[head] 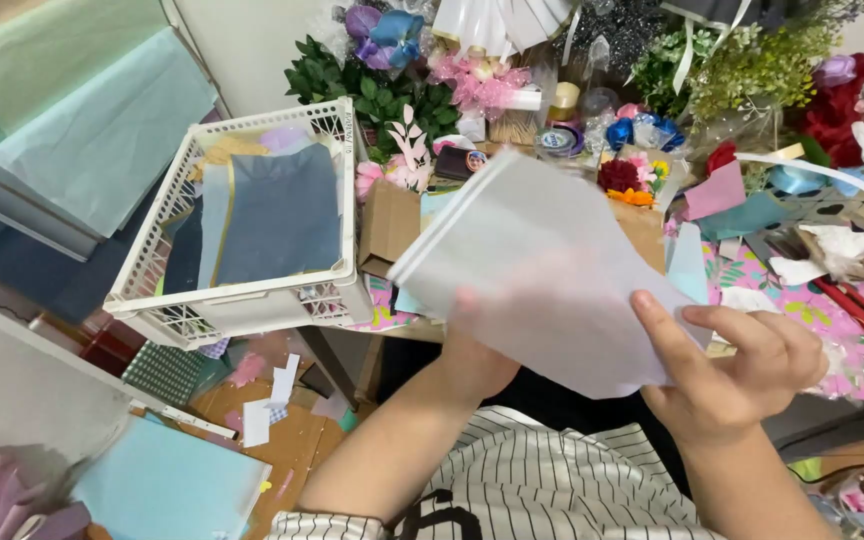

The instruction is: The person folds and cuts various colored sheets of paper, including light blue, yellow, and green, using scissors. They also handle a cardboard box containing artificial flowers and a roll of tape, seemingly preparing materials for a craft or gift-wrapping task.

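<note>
Two hands on one sheet here: the right hand (pixel 737 375), lower right of the frame, has its thumb pressed on top of a pale grey paper sheet (pixel 542 270) with the fingers curled under the near edge, so it's pinched shut on that corner. The left hand (pixel 472 360) is mostly hidden behind the sheet around centre frame, so I can't tell how its fingers are set, only that it props the paper from below. From those fingers the sheet fans up and to the left, its long axis running diagonally toward upper centre, a folded or doubled edge at the far end. Beyond it sits a white plastic basket (pixel 252 300) of blue-grey papers at left, artificial flowers (pixel 632 185) behind, and a pink floral tablecloth (pixel 832 330) at right. The sheet itself is blurry.
</note>
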